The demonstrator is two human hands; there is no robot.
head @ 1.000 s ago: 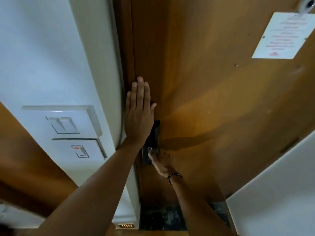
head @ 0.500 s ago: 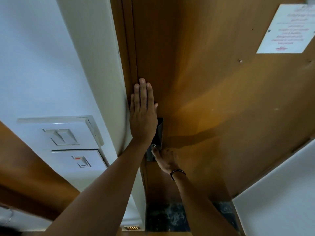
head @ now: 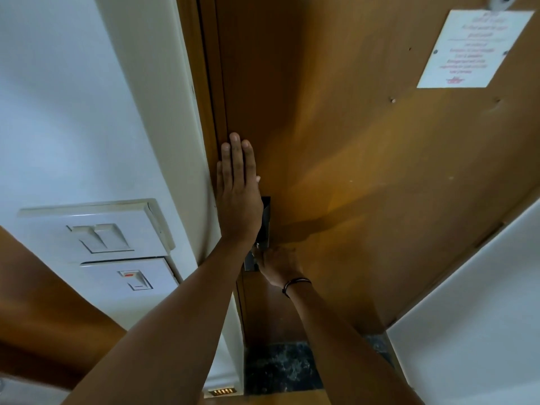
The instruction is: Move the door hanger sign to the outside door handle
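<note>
A brown wooden door (head: 365, 171) fills the middle and right of the head view, shut against its frame. My left hand (head: 238, 197) lies flat on the door near its left edge, fingers straight and together, holding nothing. Just below it sits a dark metal lock plate (head: 263, 226), partly covered by that hand. My right hand (head: 277, 266), with a dark band at the wrist, is curled at the bottom of the plate around the inside handle, which is hidden under the fingers. No door hanger sign is visible.
A white wall (head: 73, 112) with two switch plates (head: 99, 232) stands left of the door frame. A white paper notice (head: 472, 49) is pinned high on the door. A white panel (head: 473, 317) juts in at lower right. Dark speckled floor (head: 280, 366) shows below.
Both hands have stayed in place on the door and at the lock plate. Only the camera has shifted slightly.
</note>
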